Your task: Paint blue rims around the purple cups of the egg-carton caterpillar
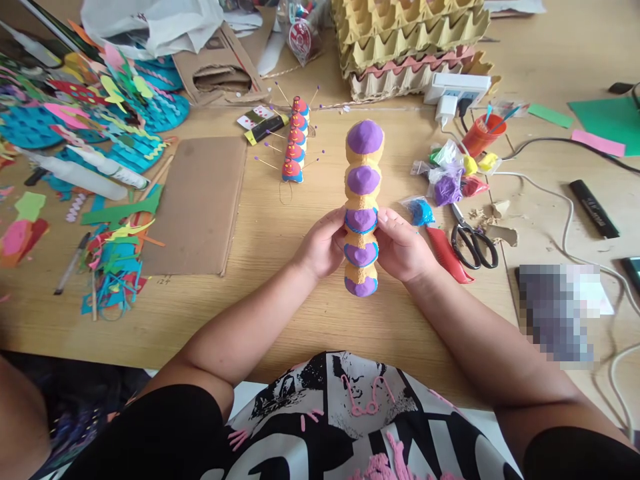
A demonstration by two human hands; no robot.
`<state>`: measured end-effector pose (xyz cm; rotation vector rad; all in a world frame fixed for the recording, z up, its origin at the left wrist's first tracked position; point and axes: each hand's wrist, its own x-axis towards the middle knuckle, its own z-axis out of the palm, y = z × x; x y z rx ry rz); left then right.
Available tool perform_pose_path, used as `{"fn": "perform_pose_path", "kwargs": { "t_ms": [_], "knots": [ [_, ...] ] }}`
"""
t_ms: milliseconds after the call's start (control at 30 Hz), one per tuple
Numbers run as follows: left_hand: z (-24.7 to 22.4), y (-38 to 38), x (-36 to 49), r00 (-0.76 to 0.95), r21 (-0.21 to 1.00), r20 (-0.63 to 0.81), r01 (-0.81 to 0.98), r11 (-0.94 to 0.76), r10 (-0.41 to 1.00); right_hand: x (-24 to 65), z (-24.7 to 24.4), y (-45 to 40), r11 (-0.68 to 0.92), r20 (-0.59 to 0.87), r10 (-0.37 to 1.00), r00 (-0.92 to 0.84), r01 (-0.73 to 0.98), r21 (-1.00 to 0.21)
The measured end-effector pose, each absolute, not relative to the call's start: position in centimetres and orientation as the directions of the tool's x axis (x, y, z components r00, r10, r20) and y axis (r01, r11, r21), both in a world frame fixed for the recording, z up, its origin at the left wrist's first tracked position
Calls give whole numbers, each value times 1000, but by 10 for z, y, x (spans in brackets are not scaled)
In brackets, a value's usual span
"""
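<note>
Between my two hands is a bumpy caterpillar-like strip (363,200), yellow-orange with purple caps on its several humps; the lower humps carry blue edging. My left hand (325,245) grips its left side, thumb near the middle hump. On the opposite side my right hand (404,247) holds it the same way, fingers mostly hidden behind. Farther off stands a smaller red and blue caterpillar craft (296,143) with faces and cotton-swab legs. Bags of coloured clay (447,183), a blue clay packet (420,211), a red cutter (449,255) and black-handled scissors (474,240) lie right of my hands.
A cardboard sheet (195,207) and paper scraps (117,257) lie left. Stacked egg trays (410,40) stand at the back near a power strip (457,87) and an orange cup (483,137). Cables cross the right side. Another person's arm (20,413) shows lower left.
</note>
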<state>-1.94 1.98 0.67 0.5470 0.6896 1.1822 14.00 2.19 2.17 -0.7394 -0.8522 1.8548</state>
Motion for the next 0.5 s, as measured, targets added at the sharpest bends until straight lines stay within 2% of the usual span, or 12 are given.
{"fn": "perform_pose_path", "kwargs": {
  "t_ms": [267, 500],
  "knots": [
    [11, 19, -19, 228, 726, -207, -617, 306, 951, 141, 19, 22, -351, -147, 905, -398, -507, -787],
    [10, 19, -20, 227, 736, -157, -622, 267, 961, 141, 20, 25, -363, -154, 898, -412, -497, -788]
  ]
}}
